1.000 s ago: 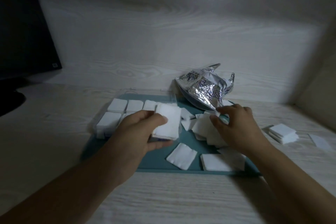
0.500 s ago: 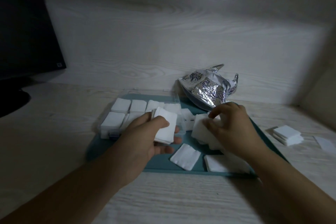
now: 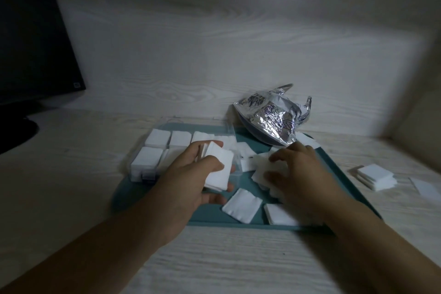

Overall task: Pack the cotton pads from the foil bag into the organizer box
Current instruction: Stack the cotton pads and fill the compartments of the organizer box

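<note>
Nearest, two bare forearms are seen reaching across the pale wood-grain bench (image 3: 71, 174) toward a teal tray (image 3: 343, 174). A small stack of cotton pads (image 3: 218, 169) is pinched in the grip of the left hand (image 3: 191, 179), thumb on top and fingers curled beneath; the stack is held roughly flat, slightly tilted, its long axis running away from the viewer. It is held just above the near right corner of the organizer box (image 3: 181, 150). The right hand (image 3: 300, 179) is curled over a loose pile of pads (image 3: 261, 169) on the tray, its fingertips pressed onto them; whether any pad is actually pinched cannot be told. Two single pads (image 3: 242, 205) are laid flat on the tray near its front edge, the right one partly covered by the right wrist.

Further back, the clear organizer box is set on the left part of the tray, and white pads are stacked in its visible compartments. Behind the right hand, the crumpled foil bag (image 3: 272, 117) is placed at the far right of the tray, near the wall. Off the tray to the right, another short stack of pads (image 3: 375, 175) is lying on the bench. A dark monitor (image 3: 31, 38) is stood at the far left.
</note>
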